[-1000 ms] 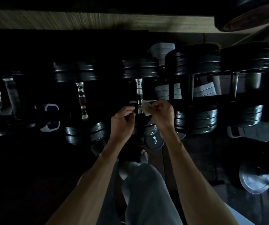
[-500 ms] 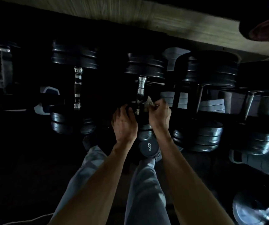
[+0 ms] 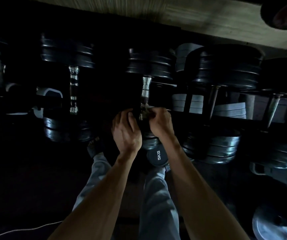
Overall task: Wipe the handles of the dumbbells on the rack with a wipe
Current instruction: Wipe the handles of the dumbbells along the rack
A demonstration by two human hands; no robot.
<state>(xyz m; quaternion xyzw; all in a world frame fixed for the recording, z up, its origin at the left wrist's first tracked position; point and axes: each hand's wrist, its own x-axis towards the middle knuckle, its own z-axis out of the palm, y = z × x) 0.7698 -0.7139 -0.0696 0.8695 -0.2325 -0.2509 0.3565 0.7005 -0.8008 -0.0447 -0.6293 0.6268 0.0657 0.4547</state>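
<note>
Black-plated dumbbells lie in a row on a dark rack. The middle one has a chrome handle (image 3: 145,94) running toward me. My right hand (image 3: 159,122) pinches a small white wipe (image 3: 147,110) against the near end of that handle. My left hand (image 3: 126,130) sits just left of the handle, fingers curled toward it; whether it touches the bar is hidden in shadow. Another chrome handle (image 3: 73,90) shows on the dumbbell to the left.
A round weight marked 5KG (image 3: 157,157) sits below my hands. Larger dumbbells (image 3: 226,70) crowd the right side, with grey plates behind. A loose plate (image 3: 276,224) lies at the lower right. My legs in grey trousers (image 3: 156,196) stand below; a thin cord (image 3: 18,231) crosses the floor at left.
Both hands have closed in on the near end of the middle handle. The wipe, earlier held loose beside the bar, now presses against it. The view has tilted.
</note>
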